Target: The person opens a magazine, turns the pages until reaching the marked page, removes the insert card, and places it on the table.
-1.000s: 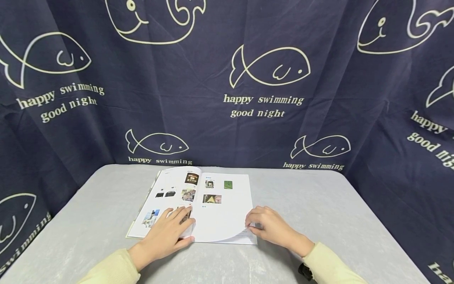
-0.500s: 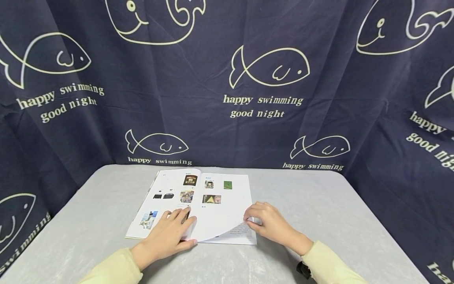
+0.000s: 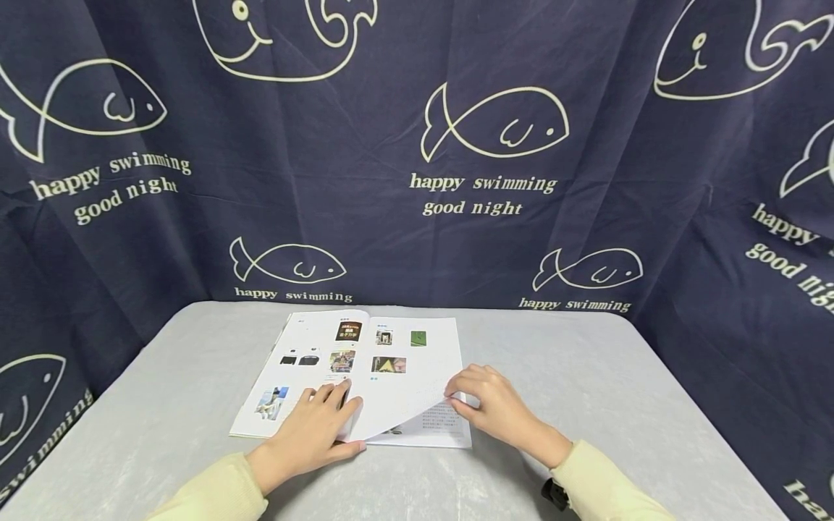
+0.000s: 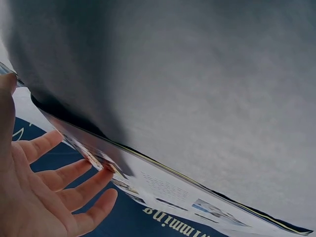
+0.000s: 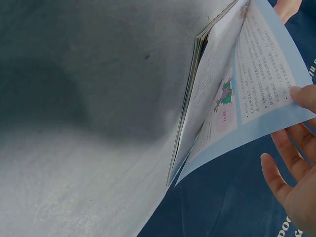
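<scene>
A magazine lies spread on the table, with small photos on both white pages. My left hand rests on the left page near the spine, fingers spread; in the left wrist view its fingertips touch the paper. At the lower right corner, my right hand pinches one page between thumb and fingers. That page is lifted and bent, and its printed underside with a blue border and a small colourful drawing shows in the right wrist view. Text on the page beneath shows under the lifted corner.
The magazine lies on a grey cloth-covered table. A dark blue curtain with fish drawings and lettering hangs behind and on both sides. A black band sits at the right sleeve.
My right hand has moved slightly up and left, raising the page corner further and baring more of the page beneath. My left hand has shifted a little to the right.
</scene>
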`<state>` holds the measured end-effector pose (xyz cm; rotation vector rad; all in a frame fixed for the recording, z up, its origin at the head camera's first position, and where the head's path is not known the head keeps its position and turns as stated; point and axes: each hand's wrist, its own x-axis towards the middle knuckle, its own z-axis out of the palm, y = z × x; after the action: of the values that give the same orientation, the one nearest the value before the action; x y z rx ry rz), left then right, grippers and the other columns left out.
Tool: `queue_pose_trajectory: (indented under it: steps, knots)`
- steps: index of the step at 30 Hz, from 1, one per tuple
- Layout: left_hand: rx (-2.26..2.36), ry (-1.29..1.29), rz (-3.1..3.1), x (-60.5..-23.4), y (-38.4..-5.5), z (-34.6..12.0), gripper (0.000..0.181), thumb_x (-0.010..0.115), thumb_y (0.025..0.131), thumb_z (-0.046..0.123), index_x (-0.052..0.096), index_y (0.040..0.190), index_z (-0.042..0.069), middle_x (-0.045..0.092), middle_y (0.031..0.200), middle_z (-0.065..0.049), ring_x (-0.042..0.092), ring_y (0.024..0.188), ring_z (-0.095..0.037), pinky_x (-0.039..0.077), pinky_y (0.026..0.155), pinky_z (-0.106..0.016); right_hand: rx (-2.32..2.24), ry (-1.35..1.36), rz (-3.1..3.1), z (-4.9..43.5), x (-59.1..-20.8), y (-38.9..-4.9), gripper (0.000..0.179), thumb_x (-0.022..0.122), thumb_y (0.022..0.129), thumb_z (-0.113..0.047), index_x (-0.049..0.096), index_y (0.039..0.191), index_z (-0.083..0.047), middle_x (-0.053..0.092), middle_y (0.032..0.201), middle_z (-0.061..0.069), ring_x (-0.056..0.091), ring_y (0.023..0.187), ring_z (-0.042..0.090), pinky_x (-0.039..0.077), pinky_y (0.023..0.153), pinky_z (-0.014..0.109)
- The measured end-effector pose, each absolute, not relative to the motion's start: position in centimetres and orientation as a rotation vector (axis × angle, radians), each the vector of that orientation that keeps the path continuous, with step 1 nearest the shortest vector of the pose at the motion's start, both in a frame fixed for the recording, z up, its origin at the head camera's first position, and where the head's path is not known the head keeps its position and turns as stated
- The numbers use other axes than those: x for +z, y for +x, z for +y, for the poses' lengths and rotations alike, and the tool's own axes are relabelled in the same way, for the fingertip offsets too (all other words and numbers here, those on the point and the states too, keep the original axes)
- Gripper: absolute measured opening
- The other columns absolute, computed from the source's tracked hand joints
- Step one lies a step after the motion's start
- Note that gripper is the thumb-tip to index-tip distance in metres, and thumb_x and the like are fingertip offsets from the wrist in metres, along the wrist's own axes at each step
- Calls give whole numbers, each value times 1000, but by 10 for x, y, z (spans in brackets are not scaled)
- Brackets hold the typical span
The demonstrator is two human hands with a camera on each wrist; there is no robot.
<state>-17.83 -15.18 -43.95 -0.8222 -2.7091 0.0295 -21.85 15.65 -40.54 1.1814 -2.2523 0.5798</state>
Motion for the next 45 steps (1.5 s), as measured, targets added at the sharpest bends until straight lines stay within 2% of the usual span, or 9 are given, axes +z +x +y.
queue_pose_trajectory:
  steps: [16,31,45]
  knots:
    - [23,-807,-2710,-439,-178,-151,55,53,82,57,54,119,15,52,126,-16,52,109,-35,41,85,-52,598,1120,-2258,154,-403,-217,11,71,72,-12,66,80,-16,67,82,-8,58,77,5,42,68,23]
    - [8,-785,-2699,-440,-179,-150,54,55,82,54,52,121,17,53,124,-10,52,109,-32,43,82,-51,651,1031,-2246,161,-404,-218,31,72,72,-15,64,101,-7,67,98,-1,60,90,12,45,75,27]
    - [-57,-770,-2642,-436,-179,-150,58,62,78,51,54,121,14,55,122,-10,52,109,-29,45,80,-46,657,1042,-2261,166,-405,-218,35,72,70,-14,63,103,-6,66,101,0,59,92,14,46,76,29]
